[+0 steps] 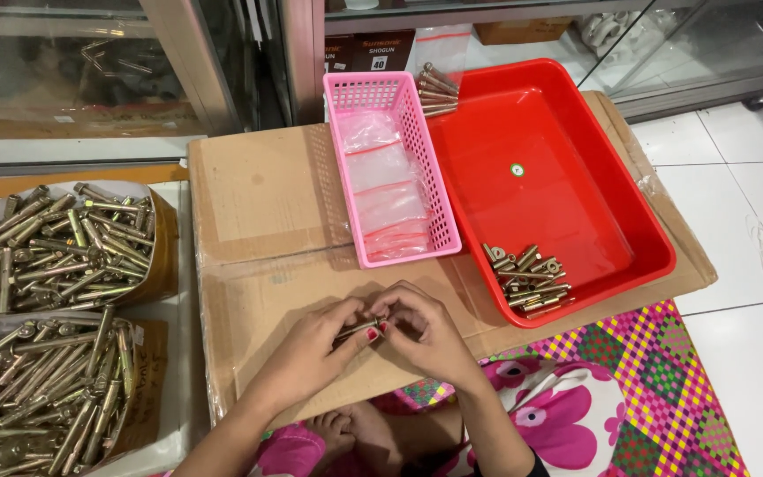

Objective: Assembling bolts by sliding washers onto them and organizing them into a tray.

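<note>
My left hand (315,349) and my right hand (426,331) meet over a flattened cardboard sheet (258,221), both pinching one brass-coloured anchor bolt (359,328) held roughly level between the fingertips. The left fingers grip its left end and the right fingers close on its right end. A red plastic tray (532,150) lies to the right, with a small pile of similar bolts (527,278) in its near corner. A pink plastic basket (439,234) beside it holds clear small plastic bags (386,190).
Two open boxes heaped with several brass bolts sit at the left (55,243) (37,389). A few more bolts (436,88) lie behind the basket. Glass display cabinets stand at the back. A patterned cloth (646,389) covers the floor at the lower right, white tiles beyond.
</note>
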